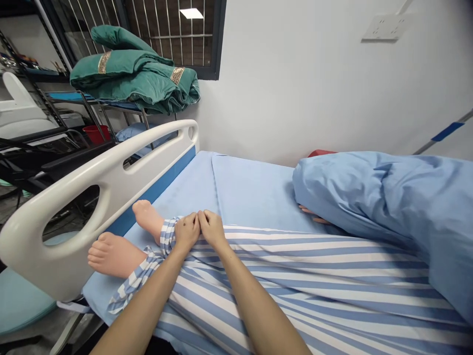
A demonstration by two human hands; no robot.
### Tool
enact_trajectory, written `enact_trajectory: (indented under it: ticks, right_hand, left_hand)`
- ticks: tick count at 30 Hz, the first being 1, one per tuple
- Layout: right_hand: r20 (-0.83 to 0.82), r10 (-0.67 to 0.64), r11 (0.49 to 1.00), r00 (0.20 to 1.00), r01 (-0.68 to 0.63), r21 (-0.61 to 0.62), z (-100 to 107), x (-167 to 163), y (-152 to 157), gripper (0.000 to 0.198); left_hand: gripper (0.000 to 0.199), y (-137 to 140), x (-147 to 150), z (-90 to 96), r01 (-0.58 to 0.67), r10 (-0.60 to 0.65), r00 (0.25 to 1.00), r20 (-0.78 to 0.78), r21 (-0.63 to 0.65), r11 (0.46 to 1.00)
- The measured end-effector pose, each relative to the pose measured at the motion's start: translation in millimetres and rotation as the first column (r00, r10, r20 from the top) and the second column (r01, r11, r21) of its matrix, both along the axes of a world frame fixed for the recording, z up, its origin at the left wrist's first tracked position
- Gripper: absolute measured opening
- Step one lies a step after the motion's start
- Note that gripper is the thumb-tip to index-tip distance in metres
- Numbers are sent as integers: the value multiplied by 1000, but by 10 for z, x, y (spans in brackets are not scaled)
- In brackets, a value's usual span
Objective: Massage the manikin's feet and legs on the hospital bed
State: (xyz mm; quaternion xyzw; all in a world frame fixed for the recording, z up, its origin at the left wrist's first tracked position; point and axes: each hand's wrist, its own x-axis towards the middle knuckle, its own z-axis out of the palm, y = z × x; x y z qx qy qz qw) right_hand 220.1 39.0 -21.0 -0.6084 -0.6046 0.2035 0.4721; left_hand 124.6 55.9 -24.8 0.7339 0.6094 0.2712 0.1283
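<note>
A manikin lies on the bed, its bare feet (115, 256) toward the footboard. Crumpled blue-and-white cuffs surround its ankles, and a wide blue-and-white striped cloth (295, 276) covers its legs. My left hand (187, 230) is closed on the far edge of this cloth, just past the farther ankle. Right beside it, knuckles nearly touching, my right hand (212, 228) is closed on the same edge. The fingertips of both hands are hidden. A light blue quilt (369, 192) lies bunched over the manikin's upper part, with a few of its fingers showing underneath.
The white footboard (74, 212) rises at the left end of the bed. Light blue sheet (251, 187) stretches behind my hands to the wall. Folded green bedding (136, 74) sits on a rack beyond the footboard. A teal stool seat (22, 301) is low at left.
</note>
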Motion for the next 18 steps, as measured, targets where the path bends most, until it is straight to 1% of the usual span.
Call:
enact_trajectory:
  ticks: [2,4,5,7,9,11,14,16,18]
  right_hand:
    - [-71,18,1000,997,-16,17,3,11,6,39]
    - [-205,44,999,978,-37,37,7,39,25,40]
    - [-292,48,998,955,-38,41,5,61,39,40]
    - [-464,25,1000,886,-14,28,-4,116,70,41]
    - [-572,-16,1000,820,26,9,-11,165,91,40]
    - [-588,-37,999,808,50,5,-10,187,95,38]
    - [-546,-39,999,837,50,5,4,158,86,36]
    - [-559,-58,998,827,63,-10,12,123,84,36]
    - [-589,-90,996,803,87,-34,32,101,89,35]
  left_hand:
    - [34,15,45,51,13,-13,992,123,0,1000]
    - [37,28,138,130,42,-43,957,288,8,999]
    - [37,32,204,172,57,-56,927,371,7,998]
    - [36,32,355,240,71,-56,861,506,-10,997]
    - [35,22,492,254,55,-36,820,571,-17,998]
    - [34,6,573,205,-1,7,825,566,-11,1000]
    - [31,-19,580,83,-64,62,875,479,-12,998]
    - [30,-34,549,24,-75,72,903,423,-10,997]
    - [29,-45,523,0,-74,67,915,399,2,997]
